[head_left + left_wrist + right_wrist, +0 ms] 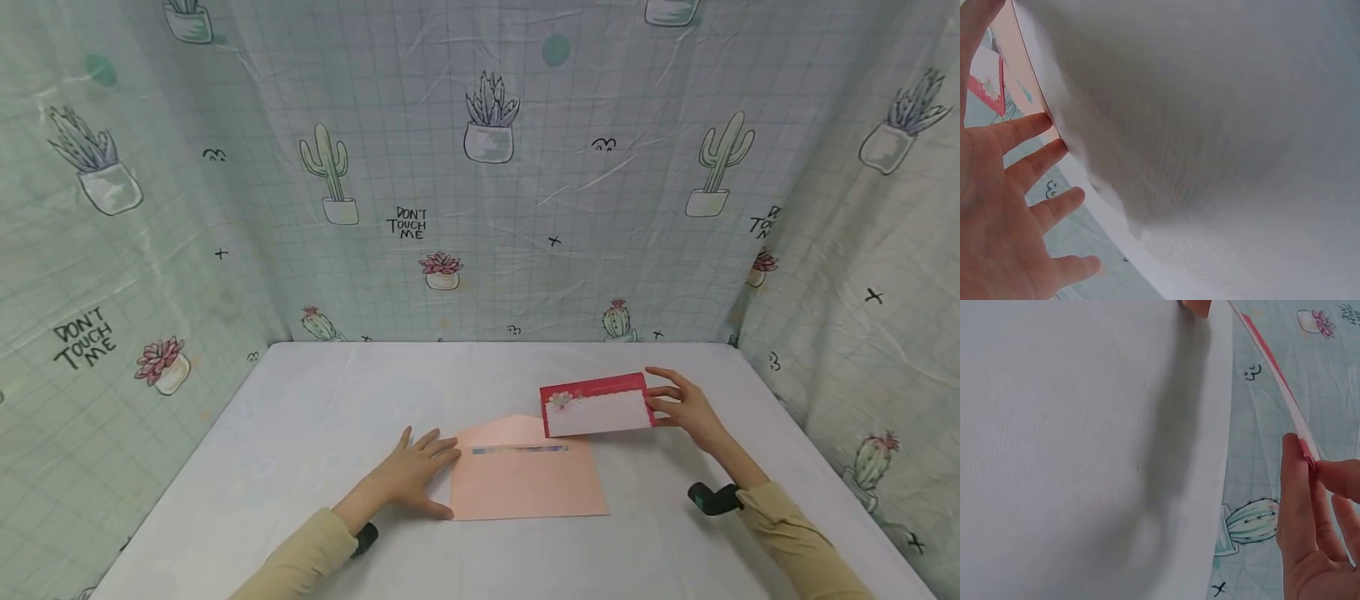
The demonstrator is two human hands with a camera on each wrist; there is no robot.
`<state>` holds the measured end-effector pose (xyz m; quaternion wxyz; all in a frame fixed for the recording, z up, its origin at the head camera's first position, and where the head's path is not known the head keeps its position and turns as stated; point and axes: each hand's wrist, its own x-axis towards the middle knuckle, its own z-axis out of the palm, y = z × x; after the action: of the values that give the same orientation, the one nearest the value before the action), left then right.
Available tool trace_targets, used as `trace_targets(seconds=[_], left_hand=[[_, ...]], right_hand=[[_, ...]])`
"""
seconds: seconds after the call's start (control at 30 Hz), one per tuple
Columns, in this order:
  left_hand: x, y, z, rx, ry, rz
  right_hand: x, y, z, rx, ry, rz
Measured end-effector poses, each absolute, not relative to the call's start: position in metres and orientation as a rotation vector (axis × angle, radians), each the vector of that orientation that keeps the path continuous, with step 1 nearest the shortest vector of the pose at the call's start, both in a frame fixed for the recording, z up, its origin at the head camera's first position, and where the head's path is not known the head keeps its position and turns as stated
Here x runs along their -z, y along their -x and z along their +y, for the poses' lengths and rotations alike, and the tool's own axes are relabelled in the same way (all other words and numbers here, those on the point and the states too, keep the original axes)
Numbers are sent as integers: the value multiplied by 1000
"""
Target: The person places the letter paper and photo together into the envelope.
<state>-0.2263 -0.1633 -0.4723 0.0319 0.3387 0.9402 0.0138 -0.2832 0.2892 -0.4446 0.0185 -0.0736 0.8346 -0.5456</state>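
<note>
A peach envelope [525, 492] lies on the white table, its pointed flap [510, 429] on the far side. A narrow blue-and-multicoloured strip [520, 450] shows near the flap's fold. At the envelope's left edge my left hand [408, 475] rests with fingers spread, fingertips right at the paper's edge. My right hand [686, 410] pinches the right end of a red-bordered white card [596, 408] with a flower print. That card is raised over the envelope's upper right part, overlapping the flap in the head view. From the right wrist view the card [1272, 369] appears nearly edge-on.
The white table [300, 442] is bordered at the back and sides by a hanging cloth [525, 208] printed with cacti. Dark wrist-worn devices [712, 498] sit below both hands, by the beige sleeves [795, 542].
</note>
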Motion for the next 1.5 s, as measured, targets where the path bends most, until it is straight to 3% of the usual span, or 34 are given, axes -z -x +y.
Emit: trace_targets(seconds=[0.3, 0.77, 1.07, 1.5], left_hand=[[475, 226, -163, -32, -1049, 2897], [477, 227, -163, -42, -1043, 2899], [474, 226, -164, -58, -1034, 2894], [476, 229, -165, -53, -1047, 2886]], right_hand=[[448, 284, 295, 1503, 141, 2802], [513, 329, 337, 1218, 170, 3153], [457, 288, 298, 1244, 126, 3094], [467, 291, 288, 1231, 199, 3101]])
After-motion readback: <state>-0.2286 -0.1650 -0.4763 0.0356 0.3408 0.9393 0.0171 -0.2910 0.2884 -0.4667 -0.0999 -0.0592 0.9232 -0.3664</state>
